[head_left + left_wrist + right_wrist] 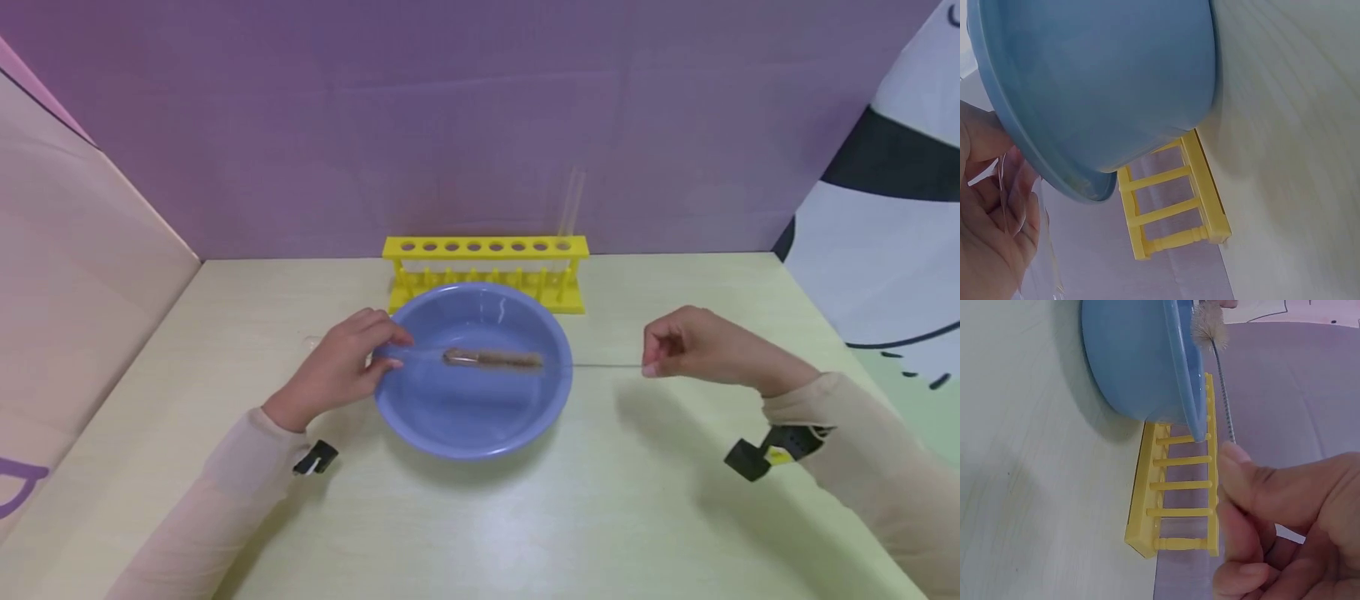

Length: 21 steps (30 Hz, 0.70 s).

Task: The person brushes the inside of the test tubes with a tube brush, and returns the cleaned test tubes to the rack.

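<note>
Over the blue basin, a test tube brush lies level, its brown bristles to the left and its thin wire stem running right. My right hand pinches the stem's end between thumb and forefinger, to the right of the basin. At the basin's left rim, my left hand holds a clear glass test tube between thumb and fingers. The bristles' left end looks glossy and narrowed, apparently inside the tube's mouth. In the right wrist view, the fluffy bristles show outside the glass.
Behind the basin stands a yellow test tube rack, with a clear tube upright in its right end. A small clear object lies on the pale table beside my left hand. A purple backdrop rises behind the rack.
</note>
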{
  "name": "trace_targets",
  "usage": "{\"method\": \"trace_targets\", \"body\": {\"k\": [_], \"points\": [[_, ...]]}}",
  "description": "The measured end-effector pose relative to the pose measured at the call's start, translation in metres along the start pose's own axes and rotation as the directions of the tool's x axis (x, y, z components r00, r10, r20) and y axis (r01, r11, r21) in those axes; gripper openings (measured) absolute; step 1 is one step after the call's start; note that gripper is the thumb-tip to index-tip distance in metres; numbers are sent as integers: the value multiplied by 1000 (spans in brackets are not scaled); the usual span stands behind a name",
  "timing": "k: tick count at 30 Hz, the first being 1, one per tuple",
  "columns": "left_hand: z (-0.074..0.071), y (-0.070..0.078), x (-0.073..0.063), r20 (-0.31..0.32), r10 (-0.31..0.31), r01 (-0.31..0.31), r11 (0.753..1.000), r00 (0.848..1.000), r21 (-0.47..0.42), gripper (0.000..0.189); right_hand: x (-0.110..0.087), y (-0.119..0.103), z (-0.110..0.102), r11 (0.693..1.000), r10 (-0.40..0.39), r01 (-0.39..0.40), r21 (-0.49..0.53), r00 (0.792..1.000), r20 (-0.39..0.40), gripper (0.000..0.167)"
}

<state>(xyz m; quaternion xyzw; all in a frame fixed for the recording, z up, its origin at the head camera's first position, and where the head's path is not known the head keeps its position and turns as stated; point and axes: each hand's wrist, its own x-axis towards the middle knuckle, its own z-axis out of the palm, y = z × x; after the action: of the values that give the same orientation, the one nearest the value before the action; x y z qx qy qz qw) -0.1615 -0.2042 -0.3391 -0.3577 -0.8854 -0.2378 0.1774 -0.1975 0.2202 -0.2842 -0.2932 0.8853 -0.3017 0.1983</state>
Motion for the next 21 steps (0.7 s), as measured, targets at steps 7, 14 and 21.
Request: {"method": "trace_targets", "body": {"k": [7, 14, 21], "points": [[2, -1, -1, 4, 3, -3, 1000, 1000, -13, 26, -3, -6, 11, 992, -3, -14, -125, 991, -130, 17], [3, -1, 0, 28, -2, 3, 1000, 1000, -22, 24, -6, -8, 25, 960, -147, 71, -271, 951, -272, 25], [3, 0, 0, 37, -4, 4, 1000, 999, -12, 23, -6, -6, 40, 918, -287, 135, -373, 875, -390, 30]]}}
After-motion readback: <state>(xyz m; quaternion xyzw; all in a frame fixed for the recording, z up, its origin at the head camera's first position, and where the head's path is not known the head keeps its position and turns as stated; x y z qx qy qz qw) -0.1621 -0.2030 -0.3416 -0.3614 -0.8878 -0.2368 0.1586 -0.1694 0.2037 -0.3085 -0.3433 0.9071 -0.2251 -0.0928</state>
